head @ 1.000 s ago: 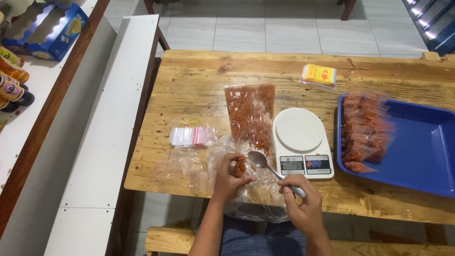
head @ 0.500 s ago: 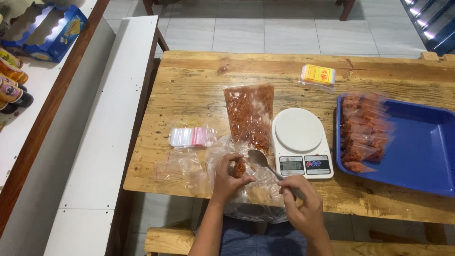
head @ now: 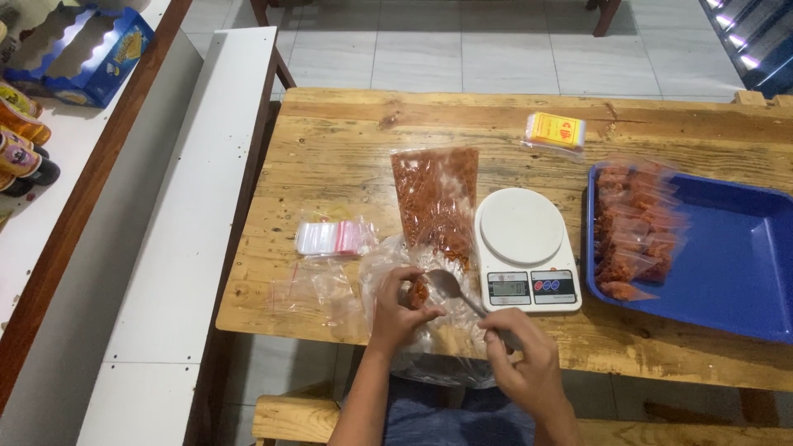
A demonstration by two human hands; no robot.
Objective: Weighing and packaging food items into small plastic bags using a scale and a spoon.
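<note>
Seen from above: a rough, knotty plank table [head: 330, 165]. Left hand [head: 405, 301] curled around a small clear pouch [head: 417, 291] of crumbly red-orange flakes, pinched near the table's front edge. Right hand [head: 520, 355] clenched on the handle of a shiny metal spoon [head: 450, 285], its oval bowl touching the pouch mouth. Just behind, a long crinkly plastic bag [head: 435, 202] of the same flakes (lying flat). Beside it, a smooth white scale [head: 524, 248] with a round plate. Farther right, a glossy blue tray [head: 735, 264] holding filled pouches [head: 632, 227]. Left of the hands, a stack of empty pouches [head: 330, 238].
</note>
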